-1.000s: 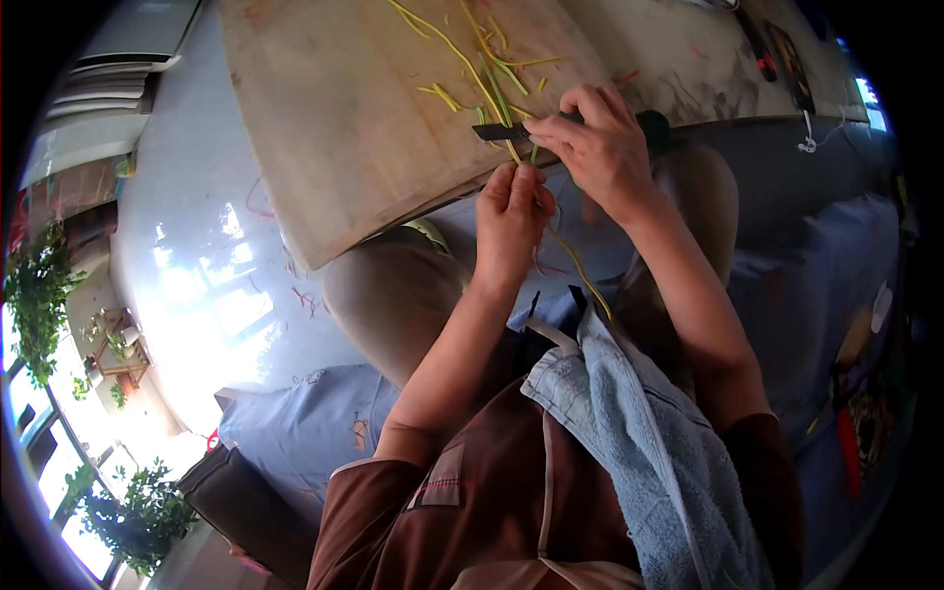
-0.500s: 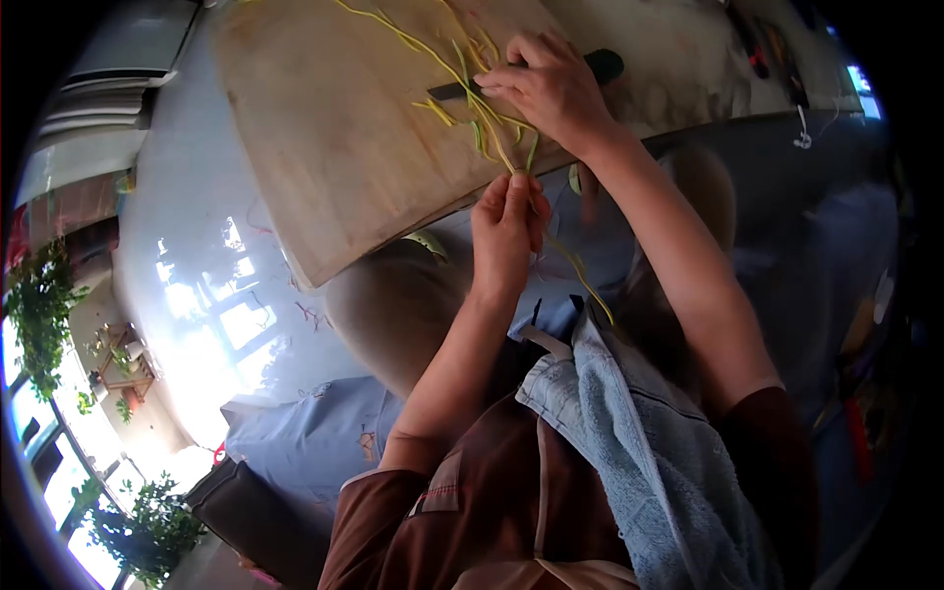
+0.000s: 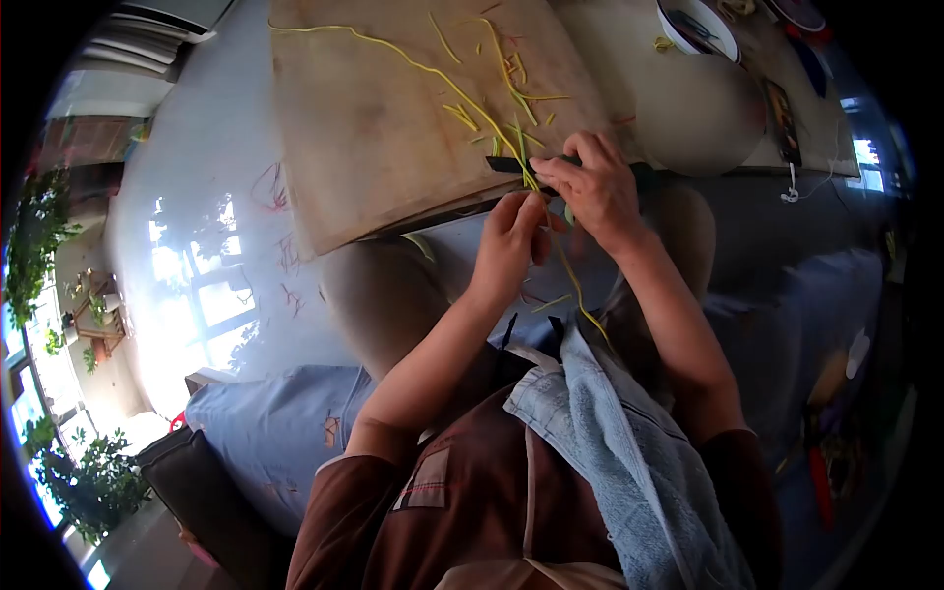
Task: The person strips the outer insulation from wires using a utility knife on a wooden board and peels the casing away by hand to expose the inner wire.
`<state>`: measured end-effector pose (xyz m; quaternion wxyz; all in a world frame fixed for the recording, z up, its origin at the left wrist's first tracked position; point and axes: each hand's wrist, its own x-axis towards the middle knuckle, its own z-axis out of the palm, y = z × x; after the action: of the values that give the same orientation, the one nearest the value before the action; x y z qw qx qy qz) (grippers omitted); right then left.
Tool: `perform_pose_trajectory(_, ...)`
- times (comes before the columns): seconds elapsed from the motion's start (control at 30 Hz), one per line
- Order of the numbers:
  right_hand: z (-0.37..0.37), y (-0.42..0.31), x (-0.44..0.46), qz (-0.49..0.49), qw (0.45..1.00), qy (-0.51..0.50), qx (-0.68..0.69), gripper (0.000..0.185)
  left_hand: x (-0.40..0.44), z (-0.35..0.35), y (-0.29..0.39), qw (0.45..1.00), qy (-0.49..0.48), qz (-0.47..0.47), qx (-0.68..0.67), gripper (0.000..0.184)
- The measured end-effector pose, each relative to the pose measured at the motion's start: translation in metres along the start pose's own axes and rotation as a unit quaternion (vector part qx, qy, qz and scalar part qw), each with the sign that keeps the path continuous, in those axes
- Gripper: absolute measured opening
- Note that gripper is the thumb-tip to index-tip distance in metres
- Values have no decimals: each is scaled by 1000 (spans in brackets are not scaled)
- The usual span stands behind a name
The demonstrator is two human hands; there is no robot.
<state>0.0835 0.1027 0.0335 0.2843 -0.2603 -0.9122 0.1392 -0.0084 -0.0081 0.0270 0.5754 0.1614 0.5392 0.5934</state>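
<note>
Near the board's front edge my left hand [image 3: 512, 236] is closed, pinching several yellow-green strands [image 3: 433, 71] between thumb and fingers. The strands run up and left across the board, and one yellow length hangs below the hand toward my lap. My right hand [image 3: 593, 189] is closed around a knife, whose dark blade [image 3: 505, 164] points left and lies at the strands just above my left fingertips. Its handle is mostly hidden by the hand. Short yellow and green cut pieces [image 3: 460, 117] are scattered on the board around the strands.
The wooden board [image 3: 344, 147] lies over my knees. At the upper right are a white bowl [image 3: 726, 37] with tools in it, a phone-like object [image 3: 782, 120] and a white cable. A blue towel [image 3: 629, 442] hangs on my chest. Red scraps lie on the floor at left.
The blade has moved down along the strands, close to my left hand, after being higher up half a second ago. A short yellow piece now shows below the hands. The view has shifted.
</note>
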Motion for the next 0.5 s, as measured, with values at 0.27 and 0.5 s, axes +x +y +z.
perform_pose_trajectory(0.27, -3, 7, -9, -28, 998, 21, -48, 22, 12, -2, -1, 999, -35, -16, 19, 27)
perform_pose_trajectory(0.5, 12, 8, -13, 8, 997, 42, -58, 20, 11, -1, 2, 999, -23, -46, -7, 25)
